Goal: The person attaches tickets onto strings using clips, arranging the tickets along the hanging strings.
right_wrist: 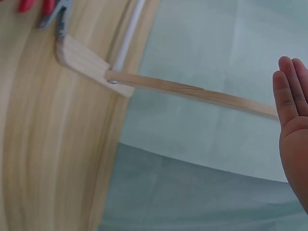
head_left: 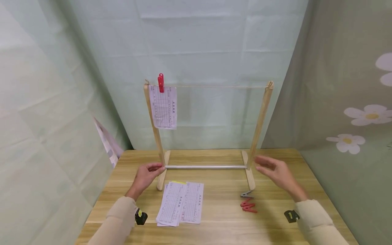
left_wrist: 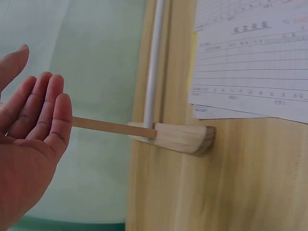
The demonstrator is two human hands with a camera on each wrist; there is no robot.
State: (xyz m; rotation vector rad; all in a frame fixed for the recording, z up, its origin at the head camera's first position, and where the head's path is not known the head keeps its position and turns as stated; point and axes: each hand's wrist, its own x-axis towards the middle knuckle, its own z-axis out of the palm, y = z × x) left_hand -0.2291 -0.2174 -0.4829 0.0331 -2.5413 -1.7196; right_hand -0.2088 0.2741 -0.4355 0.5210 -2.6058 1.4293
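A wooden drying frame (head_left: 259, 126) with a string across its top stands on the table (head_left: 220, 224). A red clip (head_left: 160, 82) pins one printed sheet (head_left: 164, 107) to the string at the left. My left hand (head_left: 146, 176) is open beside the left post (left_wrist: 113, 127) near its foot (left_wrist: 185, 137). My right hand (head_left: 275, 172) hovers open just right of the right post (right_wrist: 192, 90), touching nothing. A white crossbar (head_left: 205, 167) joins the two feet. Loose printed sheets (head_left: 181, 207) lie in front.
Red clips (head_left: 248, 207) and a metal clip (head_left: 246, 194) lie by the frame's right foot (right_wrist: 82, 60). Green cloth walls close in the back and both sides. A patterned cloth pokes in at the left (head_left: 105, 143). The table's front edge is near my sleeves.
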